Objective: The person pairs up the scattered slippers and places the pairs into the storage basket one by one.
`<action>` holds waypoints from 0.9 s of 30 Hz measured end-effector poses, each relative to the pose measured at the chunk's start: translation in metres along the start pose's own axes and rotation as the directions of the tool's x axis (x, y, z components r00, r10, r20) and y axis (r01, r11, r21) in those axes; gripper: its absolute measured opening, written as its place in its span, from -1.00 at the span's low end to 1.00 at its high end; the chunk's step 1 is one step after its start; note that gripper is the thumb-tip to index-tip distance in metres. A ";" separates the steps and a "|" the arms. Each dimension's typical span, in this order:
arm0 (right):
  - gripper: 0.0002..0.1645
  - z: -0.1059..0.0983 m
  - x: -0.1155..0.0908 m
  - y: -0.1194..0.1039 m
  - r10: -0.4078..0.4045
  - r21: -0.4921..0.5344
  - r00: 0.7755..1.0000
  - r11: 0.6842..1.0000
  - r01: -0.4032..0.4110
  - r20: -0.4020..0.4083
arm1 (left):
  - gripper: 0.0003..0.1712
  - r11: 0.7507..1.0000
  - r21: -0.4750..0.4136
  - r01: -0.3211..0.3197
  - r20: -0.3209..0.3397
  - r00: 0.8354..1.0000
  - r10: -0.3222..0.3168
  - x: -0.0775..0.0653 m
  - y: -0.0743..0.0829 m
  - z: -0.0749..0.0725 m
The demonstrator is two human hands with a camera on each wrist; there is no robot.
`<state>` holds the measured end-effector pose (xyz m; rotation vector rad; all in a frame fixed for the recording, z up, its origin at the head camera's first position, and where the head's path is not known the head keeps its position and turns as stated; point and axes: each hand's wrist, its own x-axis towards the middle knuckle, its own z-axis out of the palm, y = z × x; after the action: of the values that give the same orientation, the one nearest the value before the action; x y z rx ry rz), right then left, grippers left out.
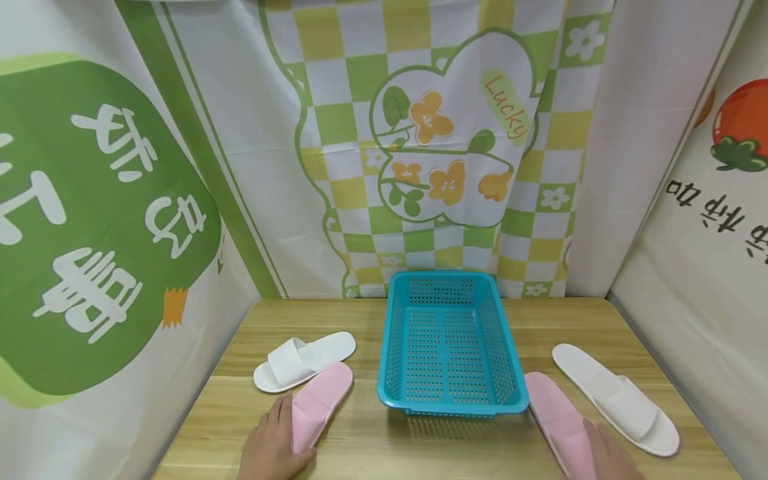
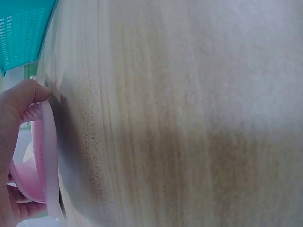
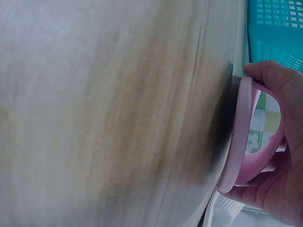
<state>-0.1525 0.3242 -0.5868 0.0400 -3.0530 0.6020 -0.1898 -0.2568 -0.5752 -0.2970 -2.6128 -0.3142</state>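
My left hand [image 1: 273, 440] grips a pink slipper [image 1: 322, 405] across its strap, at the front left of the wooden table. In the left wrist view the thumb is on one edge of the sole and the fingers on the other. My right hand [image 1: 609, 453] holds the other pink slipper [image 1: 558, 420] the same way, thumb and fingers at opposite sole edges in the right wrist view. One white slipper [image 1: 306, 360] lies just beyond the left pink one. Another white slipper [image 1: 618, 399] lies to the right of the right hand's pink one.
A blue-green plastic basket [image 1: 443, 408] with a perforated bottom stands between the two pairs, toward the back of the table [image 1: 354, 460]. Printed cloth [image 1: 336, 220] hangs behind the table and on both sides.
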 end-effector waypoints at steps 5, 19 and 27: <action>0.31 -0.003 -0.003 -0.004 -0.046 0.008 0.995 0.999 0.047 -0.086 | 0.26 1.000 0.006 -0.031 -0.059 0.998 0.031 0.001 -0.001 0.001; 0.33 -0.026 0.004 -0.009 -0.112 0.045 0.967 0.991 0.125 -0.227 | 0.25 0.998 -0.002 -0.062 -0.094 0.994 0.062 0.010 0.000 -0.006; 0.34 -0.045 0.009 -0.011 -0.138 -0.036 0.936 0.990 0.134 -0.324 | 0.24 0.994 0.006 -0.112 -0.149 0.983 0.111 0.018 -0.001 -0.009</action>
<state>-0.1600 0.3307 -0.5409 0.1357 -2.7069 0.5188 -0.2011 -0.2572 -0.5591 -0.4031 -2.4379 -0.2893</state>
